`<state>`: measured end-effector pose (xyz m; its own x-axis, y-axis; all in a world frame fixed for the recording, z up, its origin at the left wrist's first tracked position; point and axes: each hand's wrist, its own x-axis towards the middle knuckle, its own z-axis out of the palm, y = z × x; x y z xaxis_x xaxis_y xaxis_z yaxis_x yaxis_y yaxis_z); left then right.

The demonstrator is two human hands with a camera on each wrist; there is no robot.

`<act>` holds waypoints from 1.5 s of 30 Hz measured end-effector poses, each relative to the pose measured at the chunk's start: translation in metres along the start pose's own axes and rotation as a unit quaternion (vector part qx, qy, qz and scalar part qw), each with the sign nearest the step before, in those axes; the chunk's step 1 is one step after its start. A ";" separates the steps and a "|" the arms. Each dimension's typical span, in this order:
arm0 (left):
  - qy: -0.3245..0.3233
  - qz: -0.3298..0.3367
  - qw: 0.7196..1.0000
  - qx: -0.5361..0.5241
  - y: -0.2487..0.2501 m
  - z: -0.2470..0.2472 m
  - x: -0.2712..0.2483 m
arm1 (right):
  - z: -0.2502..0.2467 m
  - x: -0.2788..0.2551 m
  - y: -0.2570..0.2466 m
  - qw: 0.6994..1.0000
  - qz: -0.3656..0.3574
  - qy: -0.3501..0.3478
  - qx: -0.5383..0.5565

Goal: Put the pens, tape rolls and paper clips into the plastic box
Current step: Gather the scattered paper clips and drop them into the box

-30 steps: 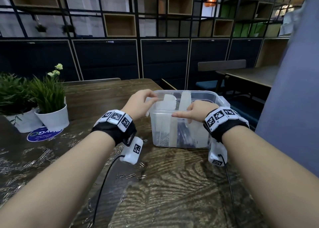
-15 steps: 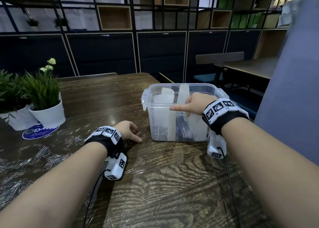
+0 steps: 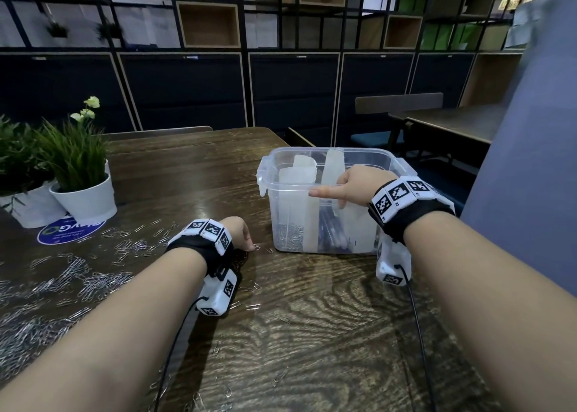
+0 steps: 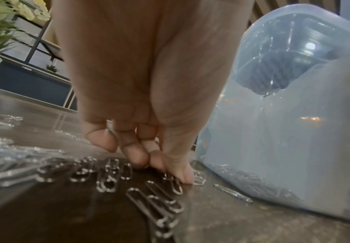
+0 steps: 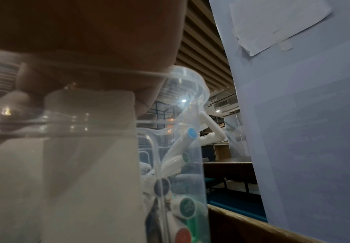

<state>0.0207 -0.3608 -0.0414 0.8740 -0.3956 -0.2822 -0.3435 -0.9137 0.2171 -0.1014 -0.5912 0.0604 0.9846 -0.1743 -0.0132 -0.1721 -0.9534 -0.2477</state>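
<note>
Pinching at loose paper clips [image 4: 170, 179] on the wooden table [image 3: 312, 333] with the left hand [image 3: 239, 235], fingertips bunched, pressing down just left of the plastic box [image 3: 368, 157]. Steadying its near rim with the right hand [image 3: 349, 186], index finger lying straight along it, other fingers curling over the edge. Probably needing a short lift up and rightward over the rim, the left hand being nearer.

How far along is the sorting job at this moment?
Done: pens and a layer of paper clips already sit in the plastic box. In hand: the left hand pinches a loose clip beside the box while the right hand holds its rim. Still to do: many scattered clips on the table.
</note>
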 end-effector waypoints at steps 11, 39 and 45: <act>0.051 0.067 0.988 -0.130 -0.017 -0.003 -0.010 | 0.000 0.000 0.000 1.000 -0.001 -0.002 0.002; -0.044 0.101 0.993 0.040 0.024 0.003 -0.004 | 0.002 0.003 0.004 1.000 -0.011 0.004 0.004; 0.013 0.099 0.995 0.028 0.009 -0.006 -0.014 | 0.001 0.001 0.002 1.000 -0.006 -0.002 -0.001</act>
<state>0.0071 -0.3627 -0.0301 0.7957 -0.5663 -0.2148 -0.5275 -0.8223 0.2138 -0.1009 -0.5926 0.0590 0.9867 -0.1621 -0.0134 -0.1604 -0.9557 -0.2468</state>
